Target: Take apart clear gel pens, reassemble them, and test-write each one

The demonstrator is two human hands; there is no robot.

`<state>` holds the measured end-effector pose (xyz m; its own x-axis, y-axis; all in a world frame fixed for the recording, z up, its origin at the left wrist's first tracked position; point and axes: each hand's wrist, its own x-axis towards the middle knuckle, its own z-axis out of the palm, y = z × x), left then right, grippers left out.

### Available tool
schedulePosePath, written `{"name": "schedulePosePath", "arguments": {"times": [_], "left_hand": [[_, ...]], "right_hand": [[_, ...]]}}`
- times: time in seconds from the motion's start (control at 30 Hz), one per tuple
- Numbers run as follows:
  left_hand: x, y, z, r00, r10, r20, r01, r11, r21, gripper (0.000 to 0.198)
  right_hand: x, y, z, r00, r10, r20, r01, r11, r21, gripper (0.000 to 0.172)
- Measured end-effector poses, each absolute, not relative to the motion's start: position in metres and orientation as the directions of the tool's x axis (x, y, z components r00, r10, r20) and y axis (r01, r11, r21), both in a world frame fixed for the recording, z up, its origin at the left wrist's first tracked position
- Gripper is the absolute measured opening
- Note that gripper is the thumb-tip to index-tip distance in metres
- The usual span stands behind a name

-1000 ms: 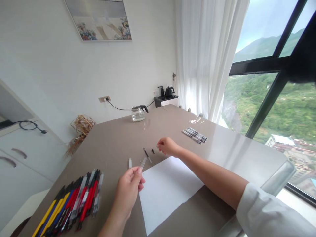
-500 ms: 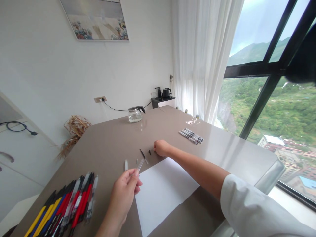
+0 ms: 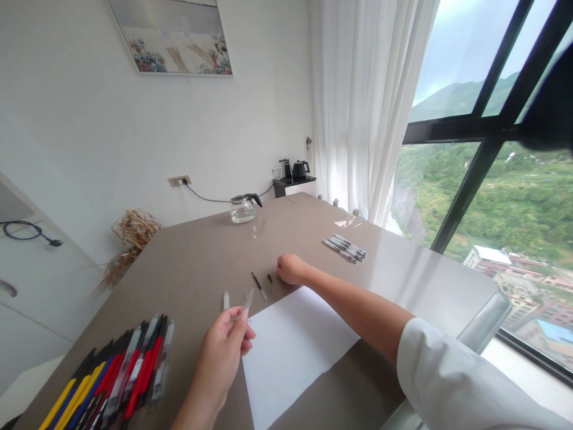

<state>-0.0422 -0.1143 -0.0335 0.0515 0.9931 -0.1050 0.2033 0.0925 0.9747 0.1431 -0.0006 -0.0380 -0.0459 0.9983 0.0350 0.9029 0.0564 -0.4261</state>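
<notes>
A clear plastic pen barrel (image 3: 249, 300) is pinched between the thumb and fingers of my left hand (image 3: 228, 334), over the left edge of a white paper sheet (image 3: 298, 352). Beyond the paper, my right hand (image 3: 290, 269) rests closed on the table; its fingertips are turned away from view. Just left of it lies a small black pen part (image 3: 269, 278). A dark ink refill (image 3: 258, 285) lies between the two hands. Near the left fingertips are a whitish clear pen piece (image 3: 226, 300) and a tiny part, perhaps a spring (image 3: 246, 294).
Many red, yellow, blue and black pens (image 3: 111, 376) lie at the near left. Several clear pens (image 3: 344, 247) form a row at the right. A glass pot (image 3: 243, 210) stands at the table's far edge. A grey chair (image 3: 483, 325) touches the right side.
The pen barrel in my left hand has tipped slightly more upright. My right hand stays in nearly the same place, and the view has shifted a little.
</notes>
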Motion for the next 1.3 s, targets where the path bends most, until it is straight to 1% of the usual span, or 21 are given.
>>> {"name": "schedulePosePath", "arguments": {"times": [0.13, 0.2, 0.23, 0.27, 0.33, 0.4, 0.5, 0.6, 0.67, 0.73, 0.83, 0.9, 0.93, 0.97, 1.0, 1.1, 1.2, 1.3], "left_hand": [[-0.042, -0.115, -0.032, 0.033, 0.997, -0.072, 0.167, 0.065, 0.984, 0.039], [-0.042, -0.116, -0.031, 0.006, 0.999, -0.037, 0.145, 0.036, 0.989, 0.039], [-0.042, -0.117, -0.03, -0.002, 1.0, -0.019, 0.133, 0.019, 0.991, 0.039], [-0.041, -0.117, -0.03, -0.005, 1.0, -0.005, 0.122, 0.005, 0.993, 0.039], [-0.04, -0.119, -0.028, 0.0, 1.0, 0.009, 0.106, -0.009, 0.994, 0.04], [-0.039, -0.12, -0.027, 0.012, 1.0, 0.008, 0.105, -0.009, 0.994, 0.04], [-0.036, -0.121, -0.025, 0.024, 1.0, 0.012, 0.126, -0.015, 0.992, 0.039], [-0.033, -0.123, -0.023, 0.056, 0.998, 0.009, 0.133, -0.016, 0.991, 0.039], [-0.031, -0.124, -0.021, 0.084, 0.996, -0.001, 0.128, -0.01, 0.992, 0.039], [-0.03, -0.126, -0.019, 0.094, 0.995, -0.01, 0.131, -0.002, 0.991, 0.039], [-0.033, -0.127, -0.019, 0.063, 0.998, -0.014, 0.132, 0.006, 0.991, 0.039], [-0.037, -0.126, -0.02, 0.043, 0.999, -0.012, 0.115, 0.007, 0.993, 0.039], [-0.039, -0.125, -0.021, 0.043, 0.999, -0.011, 0.102, 0.007, 0.995, 0.038], [-0.042, -0.124, -0.022, 0.045, 0.999, -0.011, 0.091, 0.007, 0.996, 0.038], [-0.044, -0.123, -0.023, 0.053, 0.999, -0.012, 0.08, 0.008, 0.997, 0.037], [-0.05, -0.121, -0.024, 0.053, 0.998, -0.021, 0.057, 0.018, 0.998, 0.037], [-0.054, -0.122, -0.024, 0.051, 0.998, -0.027, 0.041, 0.025, 0.999, 0.037], [-0.056, -0.122, -0.025, 0.062, 0.998, -0.017, 0.029, 0.015, 0.999, 0.037]], "right_hand": [[0.135, -0.027, -0.02, -0.053, 0.99, 0.133, 0.847, 0.116, -0.519, 0.027], [0.127, -0.047, -0.014, -0.127, 0.985, 0.12, 0.773, 0.174, -0.611, 0.032], [0.123, -0.058, -0.012, -0.202, 0.977, 0.07, 0.65, 0.187, -0.737, 0.035], [0.117, -0.067, -0.011, -0.252, 0.967, 0.023, 0.53, 0.158, -0.833, 0.037], [0.107, -0.083, -0.012, -0.285, 0.958, -0.033, 0.331, 0.066, -0.941, 0.034], [0.098, -0.092, -0.014, -0.276, 0.96, -0.049, 0.171, -0.001, -0.985, 0.027], [0.089, -0.098, -0.019, -0.237, 0.971, -0.034, -0.021, -0.04, -0.999, 0.02], [0.085, -0.1, -0.022, -0.224, 0.974, -0.014, -0.163, -0.052, -0.985, 0.021], [0.084, -0.101, -0.022, -0.223, 0.975, -0.005, -0.205, -0.052, -0.977, 0.022], [0.084, -0.098, -0.021, -0.198, 0.98, -0.001, -0.179, -0.037, -0.983, 0.022], [0.092, -0.086, -0.013, -0.136, 0.991, 0.008, -0.044, 0.002, -0.999, 0.022], [0.104, -0.07, -0.006, -0.107, 0.994, 0.038, 0.118, 0.051, -0.992, 0.025], [0.113, -0.061, -0.002, -0.065, 0.995, 0.071, 0.244, 0.085, -0.966, 0.025], [0.122, -0.051, 0.001, -0.018, 0.995, 0.101, 0.406, 0.1, -0.908, 0.027], [0.131, -0.042, 0.002, 0.053, 0.993, 0.109, 0.583, 0.058, -0.81, 0.03], [0.155, -0.018, -0.003, 0.131, 0.988, 0.086, 0.707, -0.032, -0.706, 0.031], [0.167, -0.006, -0.018, 0.166, 0.985, 0.042, 0.801, -0.11, -0.588, 0.022], [0.168, -0.002, -0.033, 0.182, 0.983, 0.01, 0.858, -0.154, -0.49, 0.017]]}}
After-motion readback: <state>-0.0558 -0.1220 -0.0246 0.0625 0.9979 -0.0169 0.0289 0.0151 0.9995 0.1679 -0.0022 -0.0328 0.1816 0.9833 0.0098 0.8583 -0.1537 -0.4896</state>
